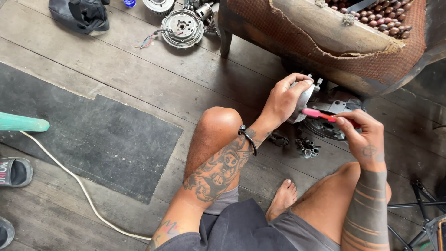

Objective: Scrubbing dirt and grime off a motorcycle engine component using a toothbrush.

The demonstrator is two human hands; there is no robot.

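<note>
My left hand (pixel 284 97) grips a silver metal engine part (pixel 306 95), holding it up over the wooden floor. A pink-handled brush (pixel 318 114) is pinched in my right hand (pixel 364 132), its head pointing left against the metal part. Under both hands lies a round dark metal engine piece (pixel 327 128). I sit on the floor with bare knees raised and one bare foot (pixel 282 197) tucked between my legs.
A small carburettor-like part (pixel 307 148) lies by my knee. A worn wooden chair (pixel 334 37) stands behind. A round metal stator with wires (pixel 182 28), a dark bag (pixel 81 14), a black mat (pixel 93 139), a white cable (pixel 79 183) and a sandal (pixel 14 171) lie around.
</note>
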